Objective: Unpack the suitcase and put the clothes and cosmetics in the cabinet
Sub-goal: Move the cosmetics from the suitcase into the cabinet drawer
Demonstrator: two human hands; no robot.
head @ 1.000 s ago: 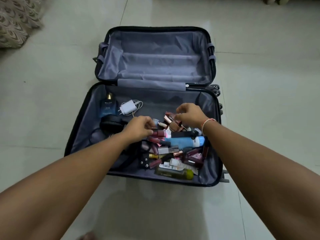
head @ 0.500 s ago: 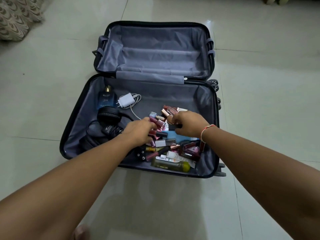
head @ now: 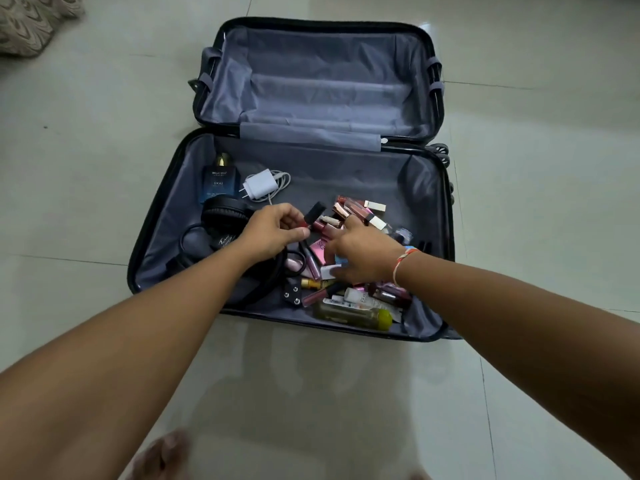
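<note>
Head view: the left hand [head: 273,233] pinches a small black-capped tube [head: 313,214]. The right hand [head: 363,254], fingers spread, presses on the cosmetics pile [head: 353,292] at frame centre, in the suitcase [head: 166,216]. Gathering too many slippery tubes at once risks dropping some back.

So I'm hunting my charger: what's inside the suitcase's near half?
In the suitcase: white charger with cable, blue perfume bottle, black headphones, and loose cosmetics. Both hands cover part of the pile.
</note>
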